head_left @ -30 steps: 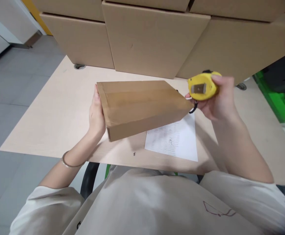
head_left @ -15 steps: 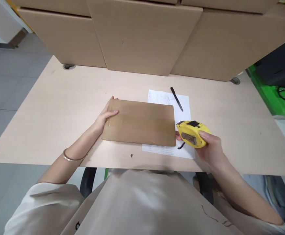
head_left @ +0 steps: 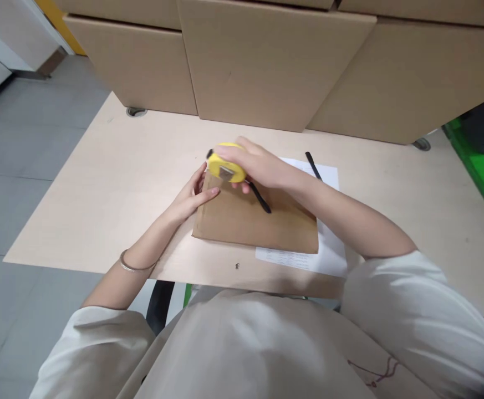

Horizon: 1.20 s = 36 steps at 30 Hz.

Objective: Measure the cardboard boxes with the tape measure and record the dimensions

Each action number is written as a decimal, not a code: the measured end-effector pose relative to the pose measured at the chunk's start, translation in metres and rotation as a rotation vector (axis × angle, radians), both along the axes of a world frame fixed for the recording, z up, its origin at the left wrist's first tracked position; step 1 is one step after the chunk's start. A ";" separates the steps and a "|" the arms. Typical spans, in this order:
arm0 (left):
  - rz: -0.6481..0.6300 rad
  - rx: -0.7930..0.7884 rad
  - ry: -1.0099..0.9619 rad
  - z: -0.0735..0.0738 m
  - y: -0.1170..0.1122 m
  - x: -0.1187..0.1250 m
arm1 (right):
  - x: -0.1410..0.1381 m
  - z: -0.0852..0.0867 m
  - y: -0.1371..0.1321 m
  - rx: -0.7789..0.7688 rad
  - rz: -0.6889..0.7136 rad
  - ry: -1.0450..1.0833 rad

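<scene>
A flat brown cardboard parcel lies on the light wooden desk, partly over a printed white sheet. My left hand rests at the parcel's left edge, fingers laid on its top corner. My right hand reaches across the parcel and grips a yellow tape measure over its far left corner. A black strap hangs from the tape measure onto the parcel.
A black pen lies on the sheet's far end. Large cardboard boxes stand along the desk's far side. A green crate is at the right, grey floor at the left. A cable grommet sits in the desk's far left corner.
The parcel went from held up in the air to lying flat on the desk. My right hand then carried the tape measure from the parcel's right end to its far left corner.
</scene>
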<state>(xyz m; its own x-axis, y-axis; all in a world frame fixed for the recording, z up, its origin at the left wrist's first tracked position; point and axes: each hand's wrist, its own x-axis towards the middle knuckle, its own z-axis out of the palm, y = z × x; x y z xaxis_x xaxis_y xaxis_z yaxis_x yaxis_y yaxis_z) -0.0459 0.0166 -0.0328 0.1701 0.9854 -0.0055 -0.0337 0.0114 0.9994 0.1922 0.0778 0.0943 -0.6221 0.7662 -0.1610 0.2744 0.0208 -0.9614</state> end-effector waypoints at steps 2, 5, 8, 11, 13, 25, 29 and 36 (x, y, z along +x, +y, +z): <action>-0.051 0.093 -0.060 -0.001 0.002 0.003 | -0.033 -0.001 0.008 0.033 0.035 -0.143; -0.069 0.144 -0.122 -0.004 0.005 0.007 | -0.058 -0.002 0.012 0.067 0.049 -0.333; -0.064 0.141 -0.146 -0.007 0.006 0.007 | -0.056 0.001 0.013 0.071 0.072 -0.378; -0.055 0.109 -0.096 -0.008 0.005 0.004 | -0.030 0.002 0.018 0.037 0.061 -0.366; -0.027 0.084 -0.017 -0.008 0.004 0.001 | 0.004 0.002 0.020 0.006 0.024 -0.355; -0.045 0.116 0.228 -0.015 0.005 -0.015 | 0.214 -0.028 -0.016 -0.077 -0.347 -0.255; -0.044 0.067 0.203 -0.015 0.003 -0.017 | 0.207 -0.043 -0.017 -0.090 -0.381 -0.169; -0.016 -0.031 0.139 -0.006 -0.001 -0.013 | 0.207 -0.045 -0.019 -0.110 -0.388 -0.154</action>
